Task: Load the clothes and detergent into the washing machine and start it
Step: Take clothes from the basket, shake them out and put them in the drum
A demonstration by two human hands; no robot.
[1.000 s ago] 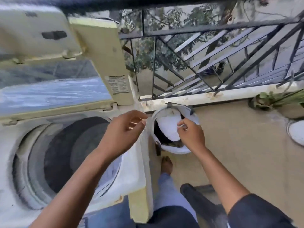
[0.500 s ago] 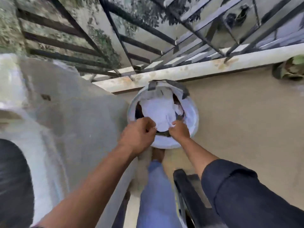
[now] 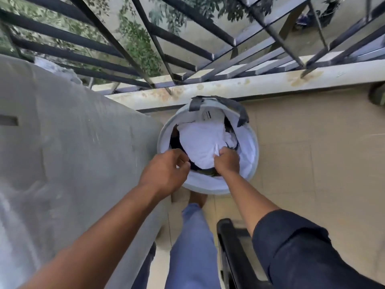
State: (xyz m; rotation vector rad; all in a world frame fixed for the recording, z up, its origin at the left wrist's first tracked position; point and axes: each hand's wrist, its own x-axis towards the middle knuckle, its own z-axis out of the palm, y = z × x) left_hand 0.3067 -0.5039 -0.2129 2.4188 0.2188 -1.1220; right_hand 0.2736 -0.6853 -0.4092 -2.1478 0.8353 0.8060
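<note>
Your right hand (image 3: 227, 161) is clenched on a fold of the white cloth (image 3: 200, 142) at the near edge of the pile, inside the bin (image 3: 249, 142). Your left hand (image 3: 166, 172) hovers at the bin's near-left rim with fingers curled; whether it already pinches fabric cannot be told, since the fingertips are hidden against the dark clothes (image 3: 177, 140) beneath. The clothes sit directly under both hands, in the bin on the floor; the washer (image 3: 73, 153) stands just beside your left forearm, its opening out of view. Judged step: lifting the first load from the bin. Close the left hand on the cloth's opposite edge, or on the dark garment below it, so the bundle is carried from two points. Gather loose folds toward the palms before raising. Lift straight up until the fabric clears the rim and the grey handle strap (image 3: 239, 113) on the far side beyond your knuckles. Then swing the bundle leftward over the washer. A trailing sleeve could snag the strap or tip the bin.
</note>
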